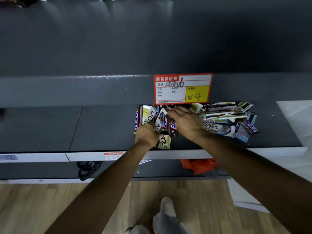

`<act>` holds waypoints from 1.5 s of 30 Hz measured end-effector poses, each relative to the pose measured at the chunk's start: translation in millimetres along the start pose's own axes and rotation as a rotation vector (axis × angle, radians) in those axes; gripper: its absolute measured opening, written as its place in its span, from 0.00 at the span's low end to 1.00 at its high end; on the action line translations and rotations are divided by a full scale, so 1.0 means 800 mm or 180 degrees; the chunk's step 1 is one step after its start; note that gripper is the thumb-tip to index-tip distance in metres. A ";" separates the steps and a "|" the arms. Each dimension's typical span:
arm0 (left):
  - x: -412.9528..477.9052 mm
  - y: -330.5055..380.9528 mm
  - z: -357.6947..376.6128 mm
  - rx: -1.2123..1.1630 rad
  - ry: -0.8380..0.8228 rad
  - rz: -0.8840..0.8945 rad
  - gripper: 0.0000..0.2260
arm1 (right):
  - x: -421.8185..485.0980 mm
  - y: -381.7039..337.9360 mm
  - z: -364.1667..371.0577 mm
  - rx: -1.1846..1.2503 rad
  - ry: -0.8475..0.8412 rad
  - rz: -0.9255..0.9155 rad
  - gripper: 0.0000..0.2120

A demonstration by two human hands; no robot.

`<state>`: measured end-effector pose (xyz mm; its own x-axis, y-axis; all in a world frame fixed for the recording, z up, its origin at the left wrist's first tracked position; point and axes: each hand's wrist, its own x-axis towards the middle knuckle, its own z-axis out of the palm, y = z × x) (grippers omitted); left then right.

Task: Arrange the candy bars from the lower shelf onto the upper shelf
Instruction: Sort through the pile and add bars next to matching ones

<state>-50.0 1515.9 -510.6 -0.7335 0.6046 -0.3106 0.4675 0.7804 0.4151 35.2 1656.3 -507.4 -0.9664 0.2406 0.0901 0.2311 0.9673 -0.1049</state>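
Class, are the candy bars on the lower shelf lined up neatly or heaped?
Heaped: the candy bars overlap at mixed angles on the lower shelf.
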 end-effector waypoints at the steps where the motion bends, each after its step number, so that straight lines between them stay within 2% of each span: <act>1: -0.005 -0.001 -0.006 -0.0242 -0.0057 -0.0049 0.15 | -0.004 -0.005 -0.008 0.0017 0.0059 -0.0034 0.24; 7: -0.046 -0.020 -0.043 -0.1430 -0.0236 -0.0279 0.15 | -0.034 -0.046 -0.053 0.0003 0.0306 0.0068 0.23; 9: -0.062 -0.027 -0.063 -0.1583 -0.0300 -0.0199 0.16 | -0.047 -0.062 -0.067 0.0012 0.0315 0.0175 0.22; 13: -0.095 -0.037 -0.115 -0.1269 -0.0229 0.0188 0.16 | -0.074 -0.092 -0.096 -0.0038 0.0418 0.0159 0.22; 18: -0.140 -0.046 -0.172 -0.0662 0.0045 0.0950 0.16 | -0.097 -0.140 -0.146 0.0099 0.0925 -0.0013 0.19; 23: -0.183 -0.047 -0.225 -0.0568 0.0415 0.1597 0.17 | -0.101 -0.190 -0.206 0.0284 0.1183 -0.0142 0.20; 25: -0.199 -0.049 -0.250 -0.0607 0.0673 0.1852 0.20 | -0.096 -0.208 -0.234 0.0338 0.1264 -0.0094 0.21; 29: -0.218 -0.054 -0.302 -0.0722 0.1012 0.2123 0.19 | -0.079 -0.232 -0.293 0.0629 0.1564 0.0077 0.22; 33: -0.214 -0.059 -0.346 -0.0835 0.1274 0.2066 0.19 | -0.049 -0.226 -0.335 0.0668 0.1664 0.0068 0.26; 35: -0.205 -0.061 -0.363 -0.0847 0.1321 0.2028 0.18 | -0.032 -0.215 -0.346 0.0519 0.1636 -0.0107 0.21; 40: -0.166 -0.061 -0.398 -0.1019 0.1375 0.1863 0.17 | 0.019 -0.192 -0.353 0.0306 0.1191 -0.0386 0.16; 45: -0.120 -0.059 -0.422 -0.1020 0.1368 0.1658 0.16 | 0.074 -0.181 -0.359 0.0242 0.0944 -0.0489 0.18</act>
<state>-168.0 1367.4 -211.2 -0.6152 0.7165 0.3287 0.6887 0.2857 0.6664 -23.6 1553.5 -202.2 -0.9120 0.1164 0.3934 0.0656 0.9879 -0.1402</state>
